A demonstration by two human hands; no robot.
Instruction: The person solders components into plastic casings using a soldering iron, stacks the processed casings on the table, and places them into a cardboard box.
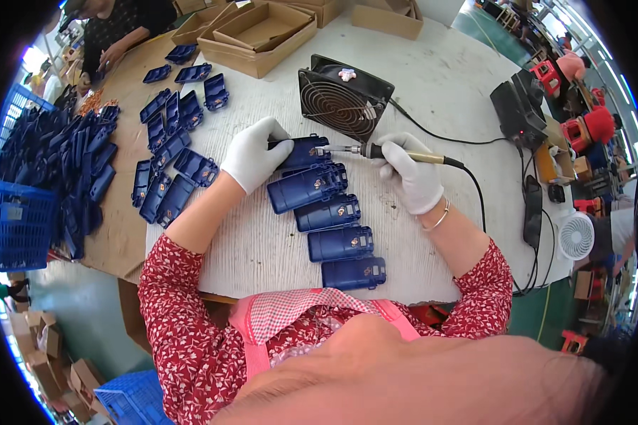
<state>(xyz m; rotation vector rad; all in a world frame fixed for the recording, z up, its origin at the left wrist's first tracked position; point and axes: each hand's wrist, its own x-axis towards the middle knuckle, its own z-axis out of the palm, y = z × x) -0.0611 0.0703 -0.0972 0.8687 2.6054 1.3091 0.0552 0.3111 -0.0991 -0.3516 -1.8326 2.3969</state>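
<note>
Pinching the blue case (pixel 305 151) just beside the fan (pixel 342 103), our left grip (pixel 256 154) steadies it; our right grip (pixel 411 173) holds the soldering iron (pixel 367 150), whose tip could scorch plastic if the case shifts.

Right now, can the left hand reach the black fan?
Probably yes: the left hand is near the black fan, with no object visible between, though it holds a blue case.

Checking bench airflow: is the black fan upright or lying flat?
Upright: the black fan stands on edge on the table, its round grille facing the person's side. Whether it's spinning, I cannot tell.
</note>
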